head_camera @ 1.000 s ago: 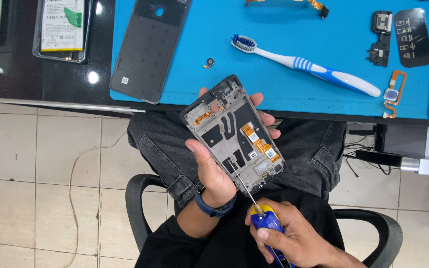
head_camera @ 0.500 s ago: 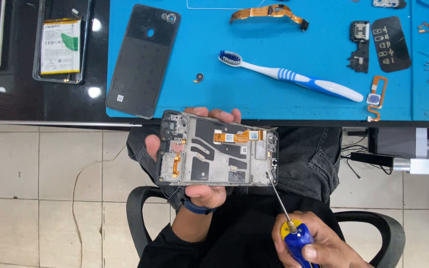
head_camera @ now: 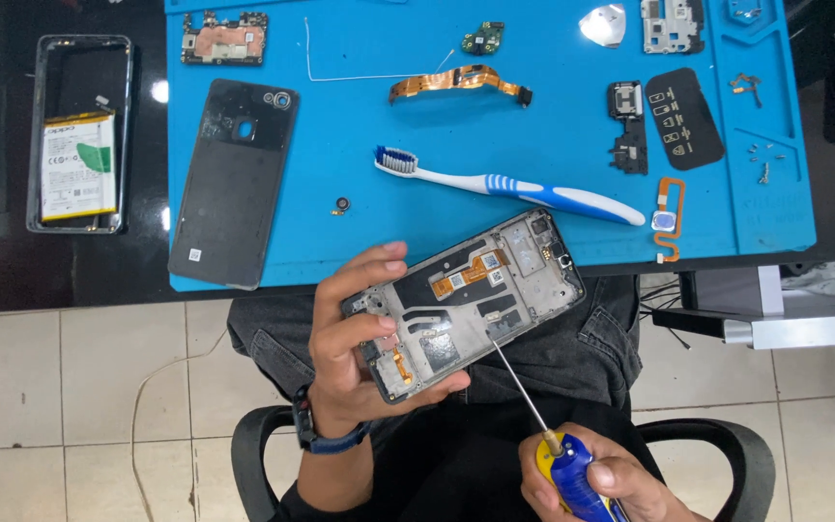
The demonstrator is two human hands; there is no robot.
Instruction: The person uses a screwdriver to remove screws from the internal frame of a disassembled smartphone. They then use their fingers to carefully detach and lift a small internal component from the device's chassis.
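Note:
My left hand (head_camera: 345, 348) grips the lower left end of an opened phone frame (head_camera: 471, 295), held over my lap with its bare inside facing up and orange flex cables showing. In my right hand (head_camera: 596, 478), low in the view, is a screwdriver (head_camera: 558, 454) with a blue and yellow handle. Its thin shaft slants up-left and the tip touches the middle of the frame's inside.
On the blue work mat (head_camera: 553, 135) lie a black back cover (head_camera: 234, 184), a blue and white toothbrush (head_camera: 509, 187), an orange flex cable (head_camera: 456, 82), small circuit boards, brackets and screws. Another frame with a battery (head_camera: 77, 135) sits on the dark table at left. Chair armrests flank my lap.
The left hand has turned the phone frame so its far end tilts up to the right. The screwdriver tip has moved from the frame's edge to its middle. The camera view has shifted up.

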